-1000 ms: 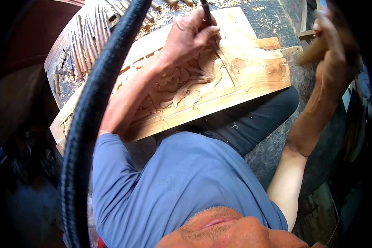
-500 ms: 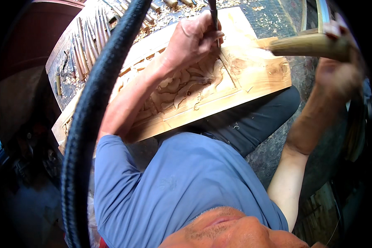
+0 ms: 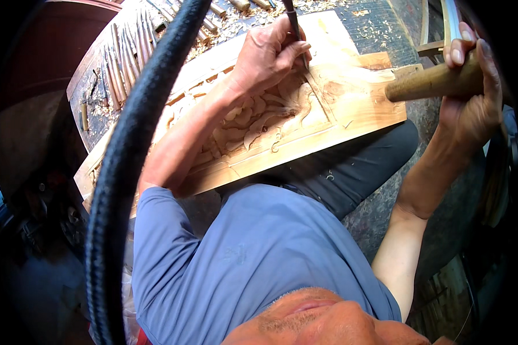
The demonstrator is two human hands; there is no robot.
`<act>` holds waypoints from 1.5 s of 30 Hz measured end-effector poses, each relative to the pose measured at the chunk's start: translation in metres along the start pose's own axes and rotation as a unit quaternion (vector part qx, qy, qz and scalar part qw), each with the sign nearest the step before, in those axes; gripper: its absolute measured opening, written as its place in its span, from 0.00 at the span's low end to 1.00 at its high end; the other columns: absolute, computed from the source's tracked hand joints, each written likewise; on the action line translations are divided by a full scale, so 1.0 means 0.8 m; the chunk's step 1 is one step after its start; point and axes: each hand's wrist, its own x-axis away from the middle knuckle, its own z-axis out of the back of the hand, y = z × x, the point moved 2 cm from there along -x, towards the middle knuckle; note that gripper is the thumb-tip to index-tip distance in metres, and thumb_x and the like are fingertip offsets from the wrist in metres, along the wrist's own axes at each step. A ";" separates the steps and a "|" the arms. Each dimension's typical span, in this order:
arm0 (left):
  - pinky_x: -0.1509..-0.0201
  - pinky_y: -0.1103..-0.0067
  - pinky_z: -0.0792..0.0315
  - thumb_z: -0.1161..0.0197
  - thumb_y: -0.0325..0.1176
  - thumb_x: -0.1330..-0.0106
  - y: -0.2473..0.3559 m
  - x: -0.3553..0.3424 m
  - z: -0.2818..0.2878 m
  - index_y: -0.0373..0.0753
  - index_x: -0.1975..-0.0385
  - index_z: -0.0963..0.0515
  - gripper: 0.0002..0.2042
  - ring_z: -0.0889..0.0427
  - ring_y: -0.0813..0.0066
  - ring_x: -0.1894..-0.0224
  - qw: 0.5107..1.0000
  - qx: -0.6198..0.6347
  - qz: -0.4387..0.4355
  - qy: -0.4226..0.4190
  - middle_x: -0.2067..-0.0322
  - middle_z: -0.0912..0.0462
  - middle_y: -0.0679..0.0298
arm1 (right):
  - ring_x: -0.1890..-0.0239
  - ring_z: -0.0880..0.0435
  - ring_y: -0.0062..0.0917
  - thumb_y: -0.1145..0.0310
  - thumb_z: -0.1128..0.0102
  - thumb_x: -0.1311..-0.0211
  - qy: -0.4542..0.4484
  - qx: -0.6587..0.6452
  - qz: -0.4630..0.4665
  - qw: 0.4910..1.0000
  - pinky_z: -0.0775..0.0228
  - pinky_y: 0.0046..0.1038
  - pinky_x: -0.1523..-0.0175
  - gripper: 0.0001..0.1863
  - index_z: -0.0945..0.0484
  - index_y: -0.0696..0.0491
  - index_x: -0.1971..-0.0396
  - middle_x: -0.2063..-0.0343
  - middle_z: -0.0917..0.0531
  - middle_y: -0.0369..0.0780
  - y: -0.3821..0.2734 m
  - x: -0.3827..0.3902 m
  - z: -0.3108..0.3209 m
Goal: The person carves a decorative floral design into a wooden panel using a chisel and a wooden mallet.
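Observation:
A pale wooden panel (image 3: 360, 95) with carved leaf-like relief lies slanted across my lap and the bench. My left hand (image 3: 270, 54) rests over its far part, fingers closed round a slim dark chisel (image 3: 293, 23). The chisel stands nearly upright, its lower end at a straight groove beside the relief. To the right, raised beside the panel's end, my right hand (image 3: 472, 112) grips a thick round wooden mallet (image 3: 434, 82). The mallet lies roughly level and points left toward the panel; its far end is cut off by the picture's dark rim.
Several chisels (image 3: 118, 72) with wooden handles lie in a row on the bench at the left, more along the far edge. Wood shavings (image 3: 365, 34) litter the bench. A thick black braided cable (image 3: 138, 123) crosses the view. My dark-trousered leg (image 3: 380, 150) sits under the panel.
My right hand has opened its fingers somewhat around the mallet, whose left end has dropped a little lower and moved right. The chisel's top leans slightly further left; the panel has barely moved.

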 end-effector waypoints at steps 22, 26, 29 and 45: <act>0.51 0.67 0.11 0.37 0.22 0.28 -0.032 0.039 0.269 0.33 0.60 0.20 0.01 0.09 0.61 0.59 0.925 0.028 0.001 0.379 0.62 0.12 0.52 | 0.69 0.20 0.19 0.39 0.38 0.32 -0.005 -0.269 -0.247 0.931 0.27 0.17 0.68 0.47 0.37 0.71 0.36 0.58 0.22 0.45 0.131 0.142 0.074; 0.53 0.71 0.13 0.33 0.20 0.32 -0.056 0.077 0.352 0.33 0.63 0.17 0.02 0.11 0.70 0.63 0.902 -0.032 -0.021 0.429 0.64 0.12 0.58 | 0.68 0.20 0.19 0.42 0.38 0.31 -0.002 -0.268 -0.224 0.937 0.26 0.19 0.65 0.46 0.38 0.70 0.35 0.59 0.21 0.43 0.144 0.142 0.064; 0.54 0.75 0.16 0.31 0.21 0.34 -0.069 0.062 0.344 0.33 0.62 0.15 0.03 0.13 0.73 0.64 0.899 -0.058 0.004 0.434 0.65 0.12 0.60 | 0.65 0.19 0.20 0.50 0.38 0.29 0.021 -0.124 -0.259 0.958 0.26 0.20 0.61 0.38 0.33 0.69 0.36 0.60 0.18 0.41 0.138 0.151 0.062; 0.55 0.83 0.24 0.27 0.26 0.35 -0.103 0.044 0.315 0.35 0.63 0.13 0.04 0.15 0.81 0.65 0.902 -0.261 0.015 0.345 0.67 0.10 0.65 | 0.65 0.18 0.19 0.54 0.37 0.29 -0.007 -0.039 -0.235 0.971 0.25 0.22 0.58 0.30 0.26 0.62 0.38 0.63 0.16 0.40 0.119 0.140 0.045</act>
